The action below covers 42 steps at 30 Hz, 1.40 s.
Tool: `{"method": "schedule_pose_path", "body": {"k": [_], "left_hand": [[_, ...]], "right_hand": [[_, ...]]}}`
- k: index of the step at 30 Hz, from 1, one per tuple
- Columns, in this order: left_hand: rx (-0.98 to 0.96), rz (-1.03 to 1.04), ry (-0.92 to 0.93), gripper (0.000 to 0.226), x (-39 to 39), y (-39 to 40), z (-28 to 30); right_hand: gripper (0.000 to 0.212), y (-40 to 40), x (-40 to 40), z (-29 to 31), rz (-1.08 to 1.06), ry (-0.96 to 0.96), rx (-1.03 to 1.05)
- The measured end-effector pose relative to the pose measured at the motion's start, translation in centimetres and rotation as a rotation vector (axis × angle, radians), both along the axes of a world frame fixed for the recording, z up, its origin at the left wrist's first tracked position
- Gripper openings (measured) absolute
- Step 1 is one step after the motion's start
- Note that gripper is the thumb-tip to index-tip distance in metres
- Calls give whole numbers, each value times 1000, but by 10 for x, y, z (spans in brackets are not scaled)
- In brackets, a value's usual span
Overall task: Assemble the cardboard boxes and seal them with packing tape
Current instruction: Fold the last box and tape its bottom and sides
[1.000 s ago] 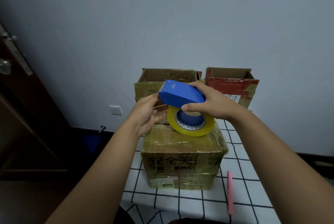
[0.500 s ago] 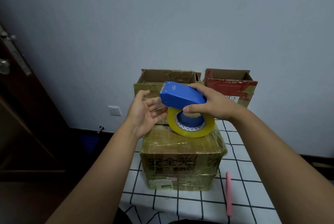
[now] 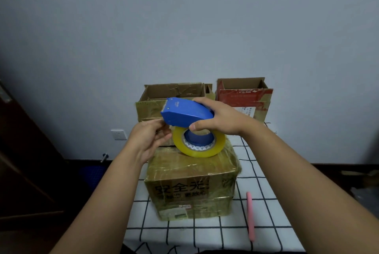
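My right hand (image 3: pixel 219 120) grips a blue tape dispenser (image 3: pixel 184 113) from above, thumb on its near side. The yellow tape roll (image 3: pixel 198 149) hangs under it, just above a closed, tape-wrapped cardboard box (image 3: pixel 190 188) on the checked table. My left hand (image 3: pixel 147 141) is at the dispenser's front lower edge, thumb and curled fingers pinched together where the tape comes out; the clear tape end itself barely shows. Behind stand an open brown box (image 3: pixel 174 97) and an open red-printed box (image 3: pixel 244 97).
A pink pen-like tool (image 3: pixel 250 216) lies on the white checked tablecloth (image 3: pixel 266 192) right of the sealed box. The wall is close behind the boxes. A dark wooden door (image 3: pixel 24 151) stands at left, with a wall socket (image 3: pixel 118 134) low down.
My left hand, open half a second ago, has closed its fingers at the dispenser's front end. The dispenser stays in my right hand above the box.
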<state>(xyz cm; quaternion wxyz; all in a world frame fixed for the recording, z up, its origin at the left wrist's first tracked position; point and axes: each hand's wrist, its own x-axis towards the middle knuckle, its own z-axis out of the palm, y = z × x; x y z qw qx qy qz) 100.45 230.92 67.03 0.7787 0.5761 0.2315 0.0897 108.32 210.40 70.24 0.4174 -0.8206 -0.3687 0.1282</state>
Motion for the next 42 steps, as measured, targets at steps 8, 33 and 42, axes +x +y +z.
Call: {"method": "schedule_pose_path", "body": {"k": [8,33,42], "left_hand": [[-24,67,-7,14,0,-4,0],[-101,147,15,13,-34,47,-24],[-68,98,38,15,-26,38,-26]], "right_hand": [[65,2,-3,5,24,2,-21],[52,11,-1,8,29,-16,54],[53,14,10,42,52,-147,-81]]}}
